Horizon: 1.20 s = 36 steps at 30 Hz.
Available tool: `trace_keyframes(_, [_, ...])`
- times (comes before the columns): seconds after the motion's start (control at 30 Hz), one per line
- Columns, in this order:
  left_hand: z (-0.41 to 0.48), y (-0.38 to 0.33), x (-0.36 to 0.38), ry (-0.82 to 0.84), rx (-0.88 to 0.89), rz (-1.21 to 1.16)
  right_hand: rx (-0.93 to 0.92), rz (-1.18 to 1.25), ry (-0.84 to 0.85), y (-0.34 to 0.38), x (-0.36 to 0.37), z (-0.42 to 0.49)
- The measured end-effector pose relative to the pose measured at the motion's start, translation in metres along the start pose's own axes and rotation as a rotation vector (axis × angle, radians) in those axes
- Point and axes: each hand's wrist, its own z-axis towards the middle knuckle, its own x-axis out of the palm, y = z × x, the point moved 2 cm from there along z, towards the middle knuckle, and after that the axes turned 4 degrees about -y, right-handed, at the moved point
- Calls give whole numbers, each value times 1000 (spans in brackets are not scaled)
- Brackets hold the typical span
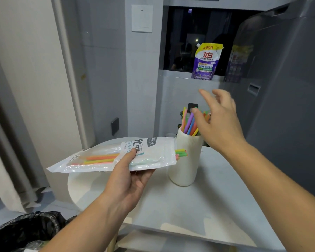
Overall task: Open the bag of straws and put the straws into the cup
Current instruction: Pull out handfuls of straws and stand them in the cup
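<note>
While I watch through the head camera, a black bin liner point(25, 228) fills the lower left corner, beside the round white worktop point(198, 206). Next comes the bag of straws point(105, 151), a flat white-and-clear pouch held level above the worktop with its mouth pointing right. On it I can read "Drink" in a small box and "Straw"; the larger Chinese characters sit partly under the thumb. Orange, yellow and pink straws point(102, 158) show through its clear left half. My left hand point(127, 177) has its grip clamped on the bag, thumb on top and fingers beneath. At the bag's open mouth a few straw ends point(181, 153), green, yellow and pink, poke out in front of the cup point(187, 160). The cup is tall, ribbed and white, upright on the worktop, with a bunch of coloured straws point(188, 122) standing in it. My right hand point(220, 120) hovers over them, grip apart, fingers spread and holding nothing, the thumb tip just beside the straw tops. Behind, on the window ledge, a purple refill pouch point(206, 61) reads "立白" and "150克".
</note>
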Motion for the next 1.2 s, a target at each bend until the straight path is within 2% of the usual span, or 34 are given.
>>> trace_keyframes(0.07, [-1,-1,0,0,10,-2,-49,52,-169,9,-9,-11])
trace_keyframes(0.13, [-1,-3,1,12,29,1,-65,155,-230,19,-14,-28])
trace_keyframes(0.17, [-1,-4,2,24,42,4,-25,211,-177,23,-12,-39])
trace_keyframes(0.23, [-2,-4,4,57,63,22,159,277,36,26,-3,-59])
trace_keyframes(0.3, [-2,-4,4,93,94,64,425,423,269,22,10,-74])
trace_keyframes(0.37, [-3,-4,3,117,127,106,707,704,459,16,21,-85])
trace_keyframes(0.47, [-4,-3,4,124,158,135,890,1014,543,10,25,-89])
trace_keyframes(0.53, [-4,-4,4,123,164,144,923,1092,529,7,25,-89])
trace_keyframes(0.63, [-4,-4,2,113,165,139,907,1076,425,4,23,-87])
trace_keyframes(0.93, [-2,-9,-1,55,108,59,633,915,311,-5,-1,-77])
trace_keyframes(1.03, [-2,-10,-2,35,104,42,672,956,277,-11,-6,-73])
trace_keyframes(1.2, [-5,-5,0,23,73,31,852,1165,263,-12,-2,-77])
